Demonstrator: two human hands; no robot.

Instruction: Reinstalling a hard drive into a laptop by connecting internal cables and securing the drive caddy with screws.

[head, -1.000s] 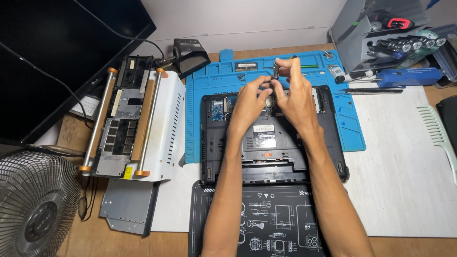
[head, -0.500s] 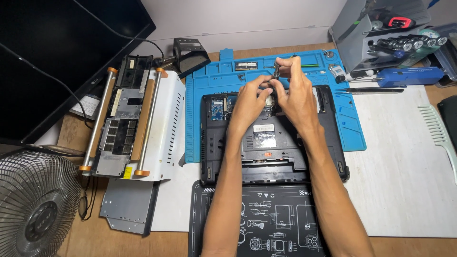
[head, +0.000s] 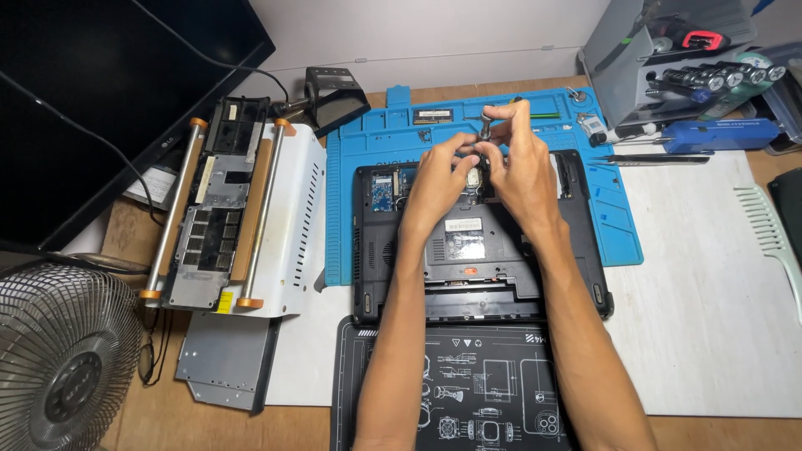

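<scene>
Desk surface (head: 167, 418) of brown wood carries everything, its edges cut off on all sides. On it, at upper left, a dark monitor (head: 109, 100) runs out of view, and a round wire fan (head: 58, 367) is clipped by the lower left corner. A white mat (head: 718, 317) lies to the right, a blue work mat (head: 618, 225) sits at the middle, and a black printed mat (head: 468, 392) is cut by the bottom edge. On the blue mat rests an opened black laptop base (head: 476, 284), underside up, with its far middle part hidden behind the hands. To its left a white metal frame with two rods (head: 242, 217) holds a dark panel. A grey tool rack (head: 668, 50) stands at upper right, partly out of frame, and beside it a pale green comb (head: 773, 234) lies on the white mat. The left hand (head: 434, 179) and right hand (head: 522, 167) meet over the laptop's far middle, fingers curled in and pinched close together. The right hand grips a small screwdriver (head: 487, 125) whose dark top shows above the fingers; its tip is hidden. Whether the left fingers hold anything cannot be told, though they touch at the shaft's place.
</scene>
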